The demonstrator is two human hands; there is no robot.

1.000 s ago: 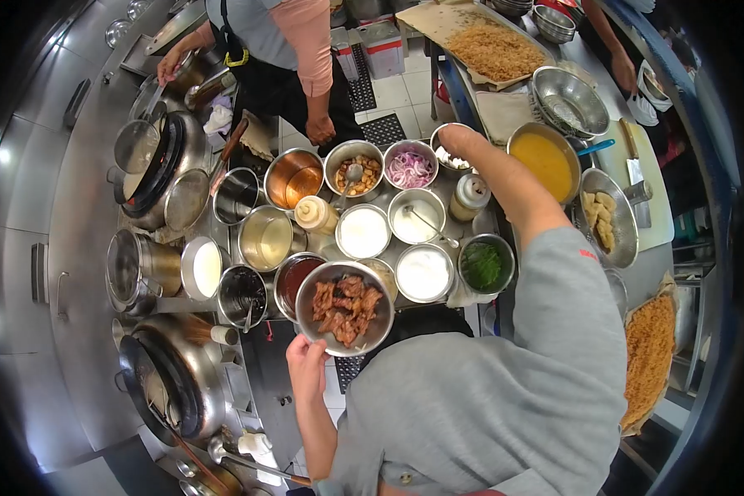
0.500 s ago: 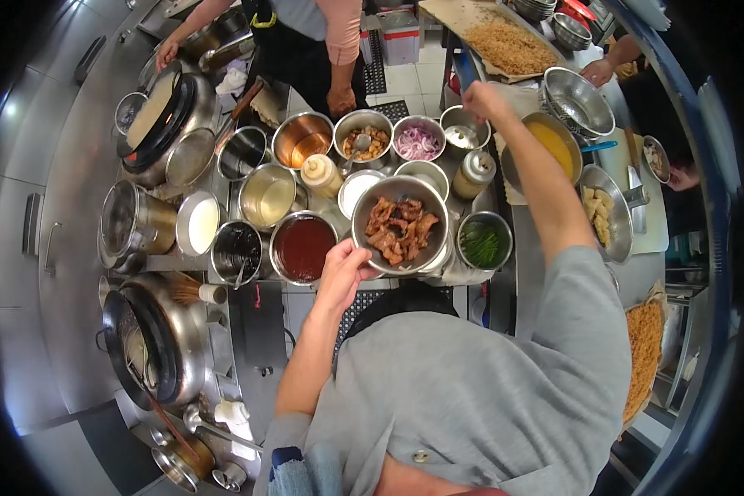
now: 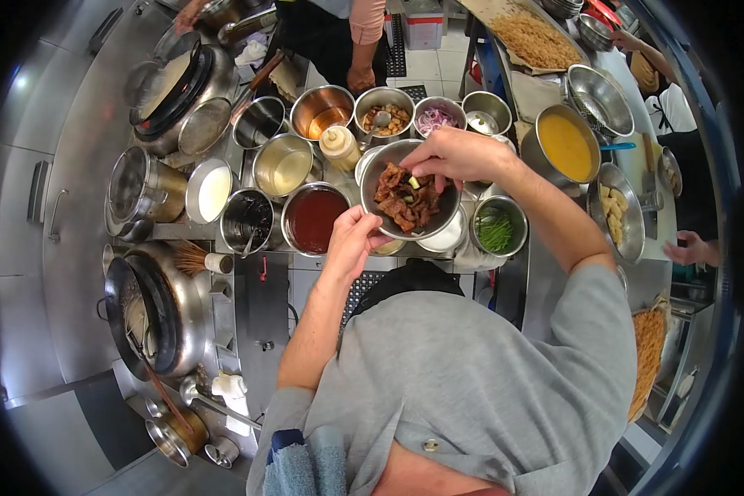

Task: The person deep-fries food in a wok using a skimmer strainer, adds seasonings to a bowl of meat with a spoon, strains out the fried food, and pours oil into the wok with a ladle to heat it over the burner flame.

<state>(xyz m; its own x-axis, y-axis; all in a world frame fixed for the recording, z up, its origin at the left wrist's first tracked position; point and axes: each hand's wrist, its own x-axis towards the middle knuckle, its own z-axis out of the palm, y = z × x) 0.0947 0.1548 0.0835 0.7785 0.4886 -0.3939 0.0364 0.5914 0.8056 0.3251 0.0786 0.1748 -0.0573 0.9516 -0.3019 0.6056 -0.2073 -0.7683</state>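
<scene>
My left hand (image 3: 353, 240) grips the rim of a steel bowl (image 3: 375, 164) at its lower left. Brown cooked meat pieces (image 3: 403, 207) lie in the bowl, with a few pale green bits on top. Over the bowl's upper right is my right hand (image 3: 459, 155), its fingers bent together above the meat; what they hold, if anything, is hidden. Just left of the bowl stands a pot of red sauce (image 3: 315, 218). To its right is a pot of chopped green herbs (image 3: 496, 229), and behind it are sliced purple onions (image 3: 436, 118).
A squeeze bottle (image 3: 339, 146) stands among the pots. Yellow liquid fills a pot (image 3: 565, 146) at the right. Woks (image 3: 153, 318) line the left side. Across the counter stands a co-worker (image 3: 331, 37); another person's hand (image 3: 690, 249) shows at far right.
My right hand has come from the small pot at the back to above the meat bowl. The bowl has shifted right with my left hand, and pale green bits now lie on the meat.
</scene>
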